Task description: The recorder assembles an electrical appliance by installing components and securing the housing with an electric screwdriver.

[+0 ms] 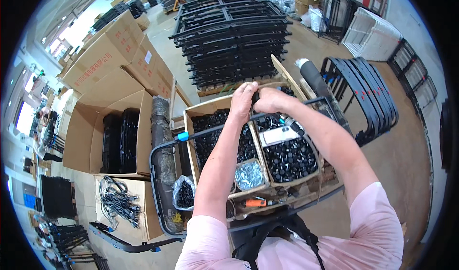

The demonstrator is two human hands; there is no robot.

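Note:
My left hand (242,101) and my right hand (271,101) meet over the far end of the wooden parts box. Between them shows a small black part (256,98), mostly hidden by the fingers; its kind I cannot make out. The left fingers are wrapped round it, and the right fist presses close beside it. Below both forearms a bent black tube frame (202,132) lies across the bench. The box's compartments (188,131) carry small black fittings (286,164) and a tray of silvery screws or pins (249,175). A black power driver (291,123) lies under my right wrist.
A white rectangular case (278,135) rests on the fittings. Near me lie an orange-handled tool (256,203) and a bag of black pieces (184,193). Cartons (79,145) stand left, stacked black frames (232,45) ahead, curved black frames (368,98) right. Coiled cables (119,200) lie lower left.

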